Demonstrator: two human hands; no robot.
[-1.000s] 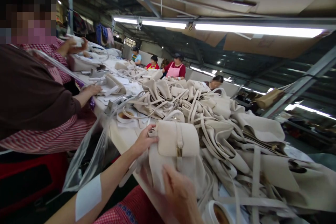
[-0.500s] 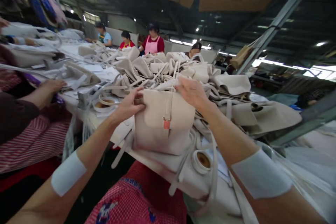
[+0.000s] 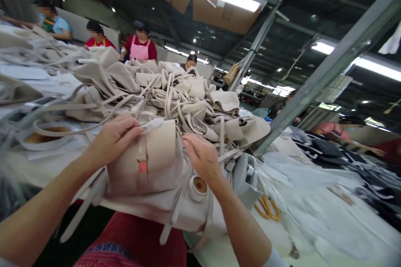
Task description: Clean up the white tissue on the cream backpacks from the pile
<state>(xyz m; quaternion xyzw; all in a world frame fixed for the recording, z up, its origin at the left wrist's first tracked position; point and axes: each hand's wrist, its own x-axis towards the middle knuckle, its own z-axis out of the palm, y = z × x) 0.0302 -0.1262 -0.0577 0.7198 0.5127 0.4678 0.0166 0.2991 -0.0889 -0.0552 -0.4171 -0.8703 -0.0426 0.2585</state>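
Two bare hands flank a beige, leather-look flap bag (image 3: pixel 160 146) in the head view, the bag standing upright at the near edge of a white table (image 3: pixel 59 164). Taking the bag as the clock's centre and twelve as the far side, the left hand (image 3: pixel 114 137) sits at ten, fingers bent over the bag's upper corner beside a wisp of thin white material (image 3: pixel 153 124); its thumb is hidden, so I cannot tell how firmly it grips. The right hand (image 3: pixel 202 156) is at three, fingers half curled with the tips at the bag's side edge; whether they pinch anything is unclear. With the base so near the edge, an uneven push could tip or slide the bag toward six. A long, pale beige strap (image 3: pixel 83 208) hangs past the edge at eight and a narrow beige strap (image 3: pixel 166 233) does so between five and six; either could catch on the red checked cloth (image 3: pixel 150 242) below and tug. A round white roll with a brown centre (image 3: pixel 198 186) lies at four, just under the right wrist, where a low sweep might knock it. The heap of beige bags (image 3: pixel 188 91), from eleven to two, has loose straps that could tangle. Yellow-handled scissors (image 3: pixel 267 207), farther out at four, seem a smaller risk.
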